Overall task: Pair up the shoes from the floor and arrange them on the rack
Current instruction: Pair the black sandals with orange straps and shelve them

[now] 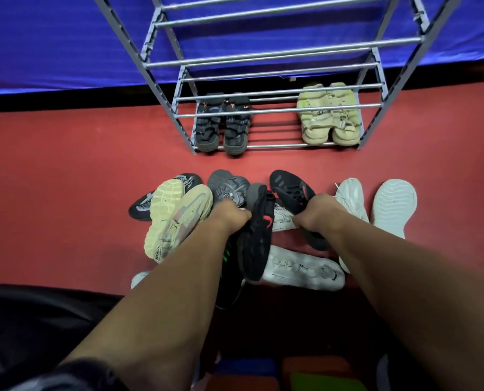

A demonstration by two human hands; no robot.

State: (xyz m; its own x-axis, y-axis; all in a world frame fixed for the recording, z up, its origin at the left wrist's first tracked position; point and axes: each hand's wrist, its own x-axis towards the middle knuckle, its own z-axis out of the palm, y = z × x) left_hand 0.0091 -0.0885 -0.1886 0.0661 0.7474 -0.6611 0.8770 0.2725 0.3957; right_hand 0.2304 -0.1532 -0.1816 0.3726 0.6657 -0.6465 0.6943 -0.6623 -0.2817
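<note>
Hands clamped: left hand [232,218] on black shoe [256,235], right hand [317,214] on its mate [291,189], toes twd rack [274,108].

the red carpeted floor [66,179] bears a grey metal tube rack [277,108]; its bottom shelf holds a dark sneaker pair [222,128] at the left end and a pale yellow-green pair [329,117] at the right end. loose shoes [393,204] lie before its front edge.

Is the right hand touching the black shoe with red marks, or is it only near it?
Touching. In the head view the right hand is closed around the black shoe, its fingers wrapped over the shoe's middle.
</note>
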